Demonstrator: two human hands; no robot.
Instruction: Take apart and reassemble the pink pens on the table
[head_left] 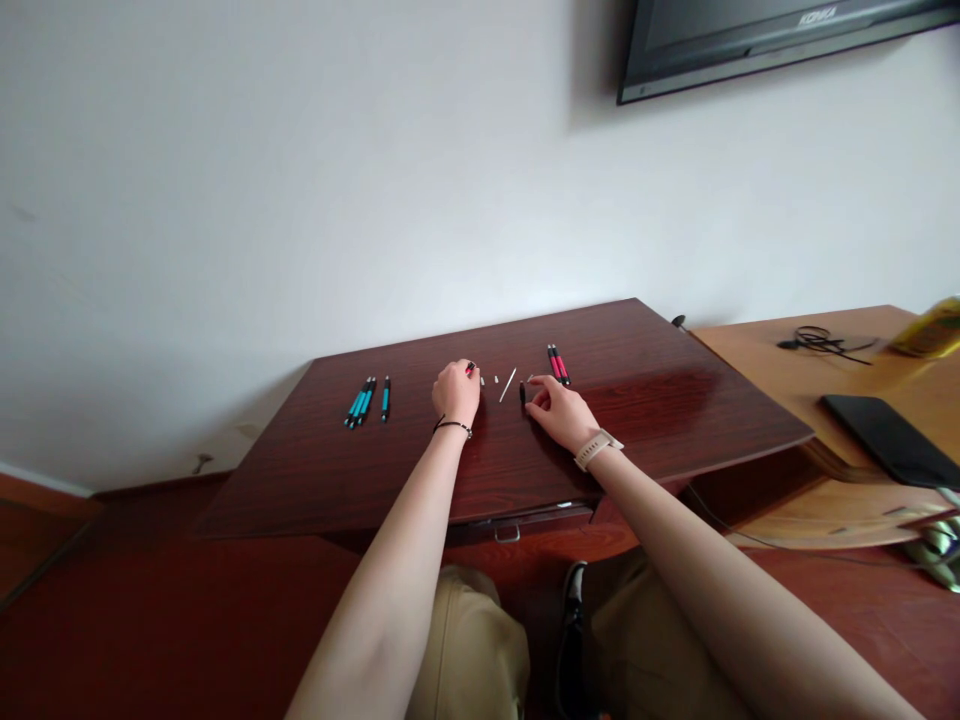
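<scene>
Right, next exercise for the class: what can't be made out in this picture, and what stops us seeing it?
All in the head view:
1. Red and black piece: mostly hidden by the left hand around it.
2. Small white piece: too small to identify.
3. Right hand: detail too small to tell whether it touches the black piece.
4. Television: cut off by the top and right edges.
5. Yellow item: blurred, cut off by the right edge.

Head cam, fwd/down @ tbl (517,450)

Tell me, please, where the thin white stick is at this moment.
In the head view, the thin white stick lies on the table between the left hand and the right hand, just left of the black piece.
</scene>
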